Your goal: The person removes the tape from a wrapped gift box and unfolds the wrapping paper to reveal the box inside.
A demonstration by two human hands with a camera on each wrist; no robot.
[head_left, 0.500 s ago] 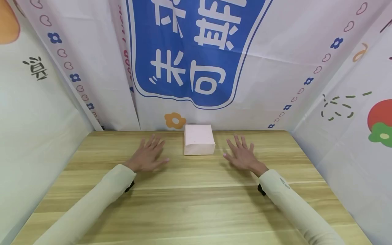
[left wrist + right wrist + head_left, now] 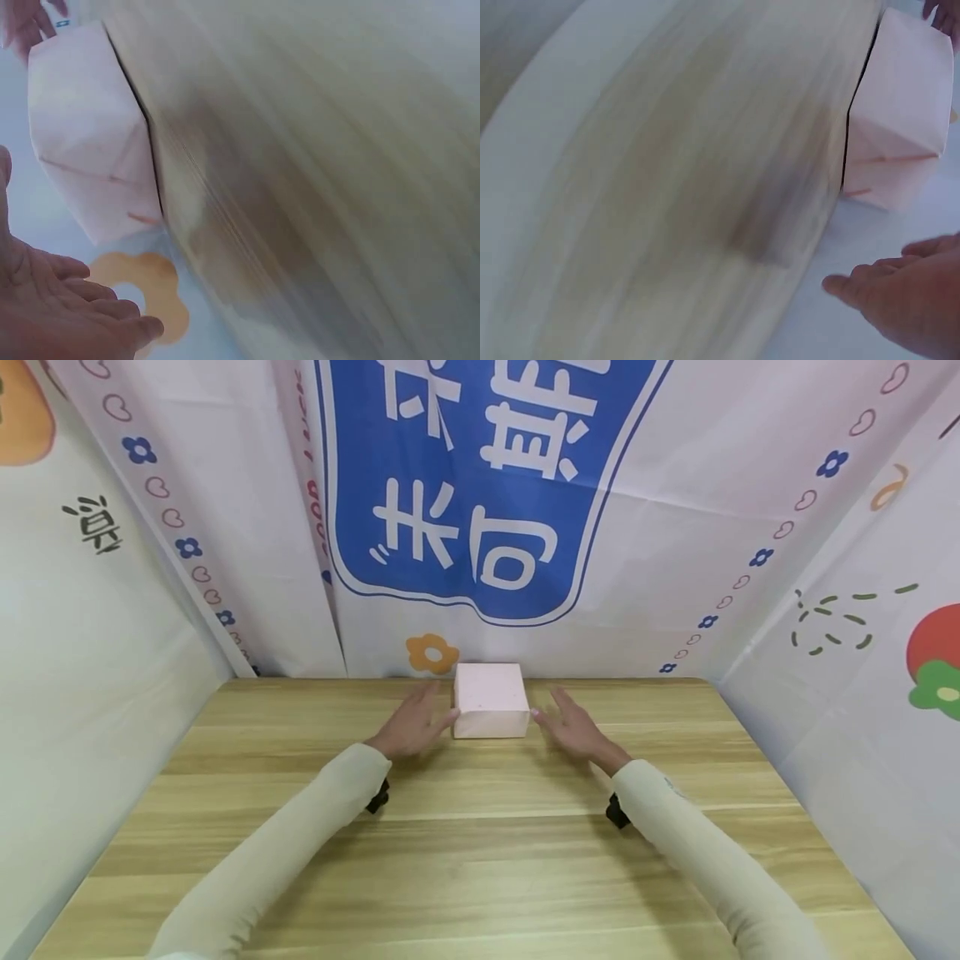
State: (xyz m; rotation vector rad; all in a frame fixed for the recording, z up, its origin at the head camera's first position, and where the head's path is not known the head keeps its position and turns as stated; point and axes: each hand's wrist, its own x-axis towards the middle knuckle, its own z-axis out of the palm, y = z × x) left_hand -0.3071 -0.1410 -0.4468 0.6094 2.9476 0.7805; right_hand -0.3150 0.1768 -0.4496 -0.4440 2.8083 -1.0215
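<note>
A pale pink box (image 2: 491,689) sits at the back edge of the wooden table, close to the wall. To its left is my left hand (image 2: 411,727), fingers extended forward and thumb near the box's front left corner. My right hand (image 2: 573,731) is at the other side, its thumb tip right by the front right corner. Folded creases mark the side of the box (image 2: 94,142) in the left wrist view, where the left palm (image 2: 52,307) faces it with a gap between. In the right wrist view the right hand (image 2: 907,296) is likewise apart from the box (image 2: 900,112).
The wood-grain table (image 2: 480,860) stretches from the hands toward me. Behind it hangs a white printed cloth wall with a blue sign (image 2: 480,552) and an orange flower (image 2: 432,654). Similar cloth walls (image 2: 847,710) flank both sides.
Both hands have moved inward from either side toward the box, and their spread fingers have drawn closer together. The box stays in its place at the back edge.
</note>
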